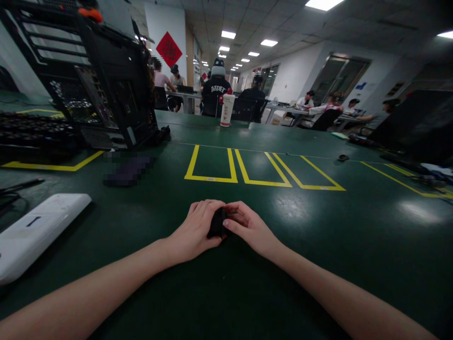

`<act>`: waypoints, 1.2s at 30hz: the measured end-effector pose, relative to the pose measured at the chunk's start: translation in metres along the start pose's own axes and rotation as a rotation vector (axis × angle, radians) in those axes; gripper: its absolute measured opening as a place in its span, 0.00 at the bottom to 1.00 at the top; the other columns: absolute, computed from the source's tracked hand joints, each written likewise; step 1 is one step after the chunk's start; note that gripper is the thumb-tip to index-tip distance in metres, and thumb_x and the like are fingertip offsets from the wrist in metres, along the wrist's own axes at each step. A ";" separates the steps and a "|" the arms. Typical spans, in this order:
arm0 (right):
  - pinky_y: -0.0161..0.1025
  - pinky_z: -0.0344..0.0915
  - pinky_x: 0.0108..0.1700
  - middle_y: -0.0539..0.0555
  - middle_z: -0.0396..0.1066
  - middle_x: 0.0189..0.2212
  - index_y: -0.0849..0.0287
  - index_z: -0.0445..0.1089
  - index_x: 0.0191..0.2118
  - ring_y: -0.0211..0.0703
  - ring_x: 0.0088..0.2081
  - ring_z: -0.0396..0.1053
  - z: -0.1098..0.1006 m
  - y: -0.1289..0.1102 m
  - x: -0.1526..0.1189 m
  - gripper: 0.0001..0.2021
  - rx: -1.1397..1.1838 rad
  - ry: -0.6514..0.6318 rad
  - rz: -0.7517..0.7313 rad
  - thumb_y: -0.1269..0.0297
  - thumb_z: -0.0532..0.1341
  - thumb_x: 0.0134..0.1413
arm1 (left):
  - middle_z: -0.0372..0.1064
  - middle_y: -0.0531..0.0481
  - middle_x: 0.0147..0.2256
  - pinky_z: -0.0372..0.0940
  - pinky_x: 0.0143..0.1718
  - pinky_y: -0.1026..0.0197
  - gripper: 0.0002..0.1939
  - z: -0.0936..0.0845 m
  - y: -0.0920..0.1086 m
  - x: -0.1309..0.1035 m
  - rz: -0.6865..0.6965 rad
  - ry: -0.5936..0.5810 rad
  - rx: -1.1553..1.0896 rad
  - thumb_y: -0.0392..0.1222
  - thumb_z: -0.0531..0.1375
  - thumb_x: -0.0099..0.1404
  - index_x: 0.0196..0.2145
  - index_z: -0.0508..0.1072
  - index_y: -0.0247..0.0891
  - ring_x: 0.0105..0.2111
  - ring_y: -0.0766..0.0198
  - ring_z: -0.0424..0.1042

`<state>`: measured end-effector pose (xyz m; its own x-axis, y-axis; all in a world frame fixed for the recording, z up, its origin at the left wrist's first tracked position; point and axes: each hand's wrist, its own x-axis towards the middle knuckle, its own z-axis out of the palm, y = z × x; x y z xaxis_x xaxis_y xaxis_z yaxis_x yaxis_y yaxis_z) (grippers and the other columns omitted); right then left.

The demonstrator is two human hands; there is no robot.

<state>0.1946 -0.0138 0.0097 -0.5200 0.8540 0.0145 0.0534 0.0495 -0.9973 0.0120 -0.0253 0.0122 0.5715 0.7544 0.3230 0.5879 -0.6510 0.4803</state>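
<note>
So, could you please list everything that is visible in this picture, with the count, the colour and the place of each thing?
small object: one, black, held between both hands at the near middle of the table; what it is cannot be told
table: one, dark green
taped boxes: three, yellow outlines, middle of the table
computer case: one, black, open, far left
keyboard: one, black, left of the case
flat device: one, white, near left edge
cup: one, white with red, far middle
small round part: one, black, right of the boxes
people: several, seated at far tables
left hand: one, on the object
right hand: one, on the object
</note>
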 end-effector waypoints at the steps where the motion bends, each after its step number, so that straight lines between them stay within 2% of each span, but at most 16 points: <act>1: 0.43 0.65 0.45 0.52 0.64 0.40 0.57 0.60 0.41 0.42 0.44 0.66 0.000 -0.001 0.000 0.11 -0.009 -0.009 0.006 0.66 0.59 0.50 | 0.58 0.46 0.46 0.53 0.49 0.48 0.27 0.000 0.000 0.000 0.004 0.004 -0.004 0.38 0.59 0.56 0.50 0.50 0.42 0.48 0.55 0.59; 5: 0.44 0.63 0.48 0.51 0.64 0.41 0.57 0.59 0.39 0.41 0.45 0.65 -0.001 -0.001 -0.002 0.15 0.037 -0.066 -0.020 0.70 0.63 0.44 | 0.58 0.46 0.46 0.53 0.48 0.47 0.28 0.001 -0.001 0.000 0.002 0.022 -0.009 0.37 0.59 0.55 0.50 0.50 0.43 0.48 0.54 0.59; 11: 0.41 0.68 0.40 0.50 0.64 0.37 0.56 0.60 0.38 0.39 0.39 0.68 0.002 0.000 -0.002 0.08 0.046 -0.015 -0.017 0.65 0.58 0.51 | 0.58 0.46 0.46 0.54 0.49 0.48 0.27 0.000 0.000 0.000 -0.013 0.012 -0.009 0.38 0.59 0.56 0.50 0.50 0.42 0.47 0.55 0.59; 14: 0.43 0.66 0.44 0.52 0.64 0.41 0.56 0.60 0.42 0.41 0.43 0.66 0.003 -0.001 -0.002 0.11 -0.003 0.003 0.011 0.66 0.58 0.51 | 0.58 0.46 0.46 0.54 0.49 0.48 0.27 0.000 0.000 0.001 -0.011 0.008 -0.017 0.38 0.59 0.56 0.50 0.50 0.43 0.47 0.55 0.59; 20: 0.43 0.63 0.49 0.50 0.63 0.40 0.57 0.58 0.40 0.40 0.45 0.66 -0.001 -0.001 -0.002 0.16 0.044 -0.097 -0.027 0.70 0.63 0.45 | 0.58 0.45 0.46 0.53 0.49 0.48 0.28 0.002 -0.002 0.000 -0.007 0.016 0.006 0.36 0.59 0.55 0.50 0.50 0.41 0.47 0.55 0.59; 25: 0.41 0.67 0.41 0.50 0.63 0.36 0.57 0.59 0.38 0.40 0.39 0.67 0.002 -0.003 -0.002 0.08 0.006 -0.058 -0.028 0.64 0.57 0.52 | 0.57 0.46 0.47 0.53 0.50 0.48 0.28 0.001 -0.001 0.000 -0.018 0.005 -0.004 0.37 0.59 0.56 0.50 0.50 0.41 0.48 0.56 0.59; 29: 0.43 0.65 0.45 0.52 0.63 0.41 0.57 0.59 0.42 0.42 0.44 0.65 0.003 -0.005 -0.002 0.11 -0.073 -0.005 -0.007 0.65 0.57 0.52 | 0.57 0.46 0.47 0.54 0.50 0.49 0.27 -0.001 0.001 0.000 -0.018 -0.009 -0.022 0.38 0.59 0.56 0.50 0.50 0.42 0.48 0.56 0.59; 36: 0.43 0.65 0.45 0.50 0.63 0.39 0.56 0.59 0.40 0.40 0.43 0.66 -0.002 -0.006 -0.002 0.14 -0.072 -0.077 -0.041 0.68 0.62 0.47 | 0.58 0.45 0.47 0.54 0.49 0.47 0.28 0.000 -0.002 -0.001 -0.020 0.008 -0.015 0.37 0.59 0.55 0.50 0.50 0.43 0.48 0.54 0.59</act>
<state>0.1969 -0.0152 0.0156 -0.5868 0.8084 0.0468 0.0908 0.1232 -0.9882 0.0104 -0.0249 0.0115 0.5551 0.7679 0.3196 0.5903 -0.6344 0.4990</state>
